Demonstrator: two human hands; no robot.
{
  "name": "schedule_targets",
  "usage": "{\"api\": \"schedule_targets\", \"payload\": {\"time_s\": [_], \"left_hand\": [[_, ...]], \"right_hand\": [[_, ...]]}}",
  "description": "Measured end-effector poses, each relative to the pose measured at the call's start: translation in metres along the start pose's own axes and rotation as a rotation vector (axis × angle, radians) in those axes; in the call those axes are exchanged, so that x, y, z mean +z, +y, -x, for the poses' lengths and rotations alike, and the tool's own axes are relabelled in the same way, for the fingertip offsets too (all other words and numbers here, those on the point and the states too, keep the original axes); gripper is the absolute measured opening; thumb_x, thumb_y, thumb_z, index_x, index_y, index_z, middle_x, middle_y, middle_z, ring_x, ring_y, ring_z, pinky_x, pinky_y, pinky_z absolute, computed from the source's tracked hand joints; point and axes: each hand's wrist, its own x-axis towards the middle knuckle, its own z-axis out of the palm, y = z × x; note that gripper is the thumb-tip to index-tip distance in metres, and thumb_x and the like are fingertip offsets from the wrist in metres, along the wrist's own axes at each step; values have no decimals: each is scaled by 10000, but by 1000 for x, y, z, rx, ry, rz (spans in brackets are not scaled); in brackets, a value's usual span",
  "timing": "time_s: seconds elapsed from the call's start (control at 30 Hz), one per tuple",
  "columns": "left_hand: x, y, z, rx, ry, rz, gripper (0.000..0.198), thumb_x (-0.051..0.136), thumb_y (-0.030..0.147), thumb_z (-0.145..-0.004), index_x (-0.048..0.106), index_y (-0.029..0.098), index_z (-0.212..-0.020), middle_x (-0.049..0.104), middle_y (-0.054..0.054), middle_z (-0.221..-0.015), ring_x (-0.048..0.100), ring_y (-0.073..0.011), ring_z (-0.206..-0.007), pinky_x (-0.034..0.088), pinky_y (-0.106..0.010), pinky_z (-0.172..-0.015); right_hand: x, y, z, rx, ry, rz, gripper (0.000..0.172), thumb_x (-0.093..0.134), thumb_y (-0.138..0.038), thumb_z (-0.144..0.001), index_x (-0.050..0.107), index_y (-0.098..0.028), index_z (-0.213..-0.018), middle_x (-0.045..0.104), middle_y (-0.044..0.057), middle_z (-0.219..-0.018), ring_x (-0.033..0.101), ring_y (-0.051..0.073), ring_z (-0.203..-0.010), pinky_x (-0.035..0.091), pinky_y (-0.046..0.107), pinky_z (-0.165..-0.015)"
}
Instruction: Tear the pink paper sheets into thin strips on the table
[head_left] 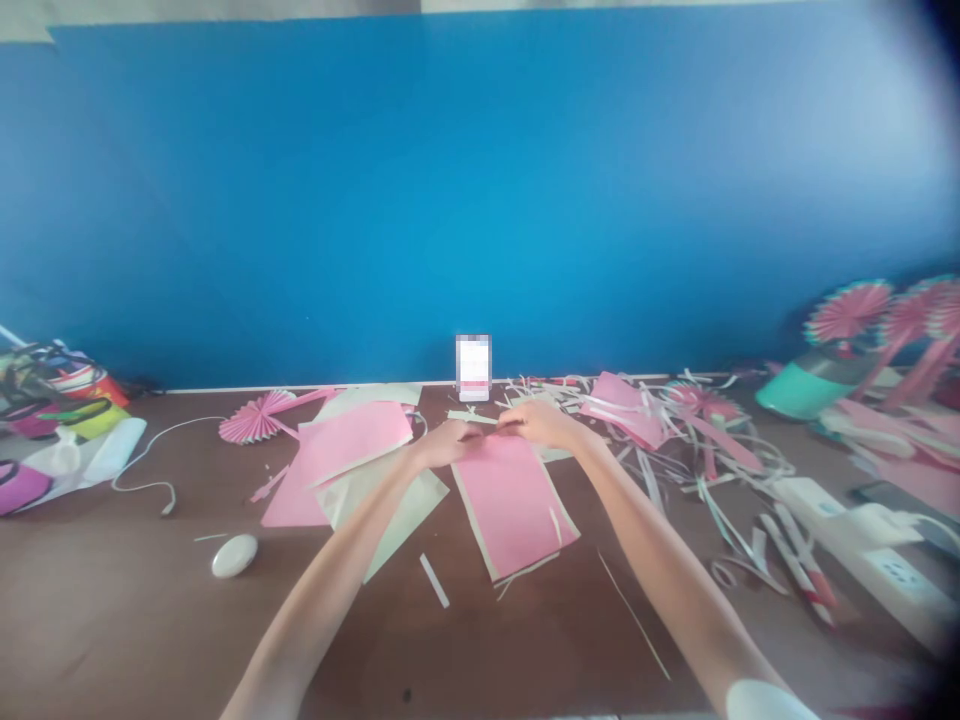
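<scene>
My left hand (444,443) and my right hand (541,423) meet at the far edge of a pink paper sheet (514,505) lying on the brown table (150,620). Both hands have their fingers closed in a pinch on that far edge, fingertips nearly touching each other. A cream sheet shows under the pink one along its edges. More pink and cream sheets (352,445) lie just left of my left hand. A small phone-like card (473,367) stands upright against the blue wall just beyond my hands.
A folded pink paper fan (255,417) lies at the back left, a white oval object (234,555) near the front left. Paper strips (675,450) litter the right side. A white power strip (870,550), a teal bowl (806,390) and pink fans (851,312) sit at right. Scissors and bags (52,420) are at far left.
</scene>
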Motion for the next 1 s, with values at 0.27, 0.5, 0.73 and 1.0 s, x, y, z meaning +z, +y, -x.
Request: {"api": "schedule_targets", "payload": {"time_s": [0.27,0.5,0.73,1.0], "left_hand": [[-1,-1,0,-23,-2,28,392,365,462,-889,609,168,-804,612,-34,-792,543,-166,-696,344,-249,-587],[3,1,0,-33,97,82,312,376,401,-899,580,183,-988,619,-47,-975,561,-176,-826,395,-259,-681],[-2,4,3,-15,168,152,325,458,481,-862,533,170,-925,610,-45,-934,549,-165,-797,397,-254,-659],[-3,-2,1,-5,148,207,289,555,440,-816,567,152,-834,624,-51,-876,564,-162,-750,400,-254,-630]], "right_hand": [[-3,-1,4,38,31,0,229,449,-316,-880,664,-237,-882,679,26,-861,569,173,-745,344,266,-638],[1,-2,0,42,28,23,280,459,-402,-883,681,-236,-844,667,20,-751,544,164,-684,311,256,-612],[-4,4,4,37,77,4,297,460,-393,-881,713,-240,-904,693,35,-845,572,184,-746,364,276,-671],[-1,7,1,-41,126,71,268,474,-359,-890,715,-242,-880,682,38,-869,569,182,-809,377,297,-748]]}}
